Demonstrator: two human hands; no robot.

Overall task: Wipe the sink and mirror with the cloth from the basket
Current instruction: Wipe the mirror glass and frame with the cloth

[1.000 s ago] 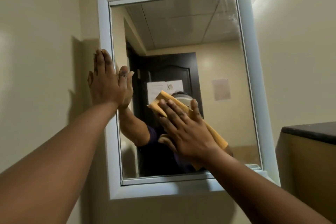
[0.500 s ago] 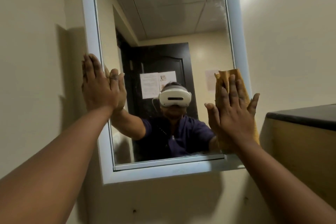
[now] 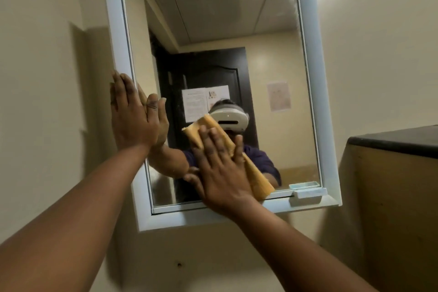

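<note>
A mirror point(image 3: 237, 19) in a white frame point(image 3: 116, 31) hangs on the cream wall. My left hand point(image 3: 132, 116) lies flat against the frame's left side, fingers together and pointing up. A folded yellow cloth point(image 3: 257, 179) is pressed on the lower middle of the glass under my right hand point(image 3: 220, 170), whose fingers are spread over it. The cloth sticks out above my fingertips and below my palm toward the bottom right. The sink and basket are out of view.
A small white holder point(image 3: 308, 195) sits on the frame's lower right ledge. A tan cabinet with a dark top point(image 3: 391, 142) juts out at the right, close to the mirror. The glass reflects a dark door and a person wearing a headset.
My right hand has slid the cloth from the mirror's right edge back to the lower middle of the glass. The left hand has stayed on the frame's left side.
</note>
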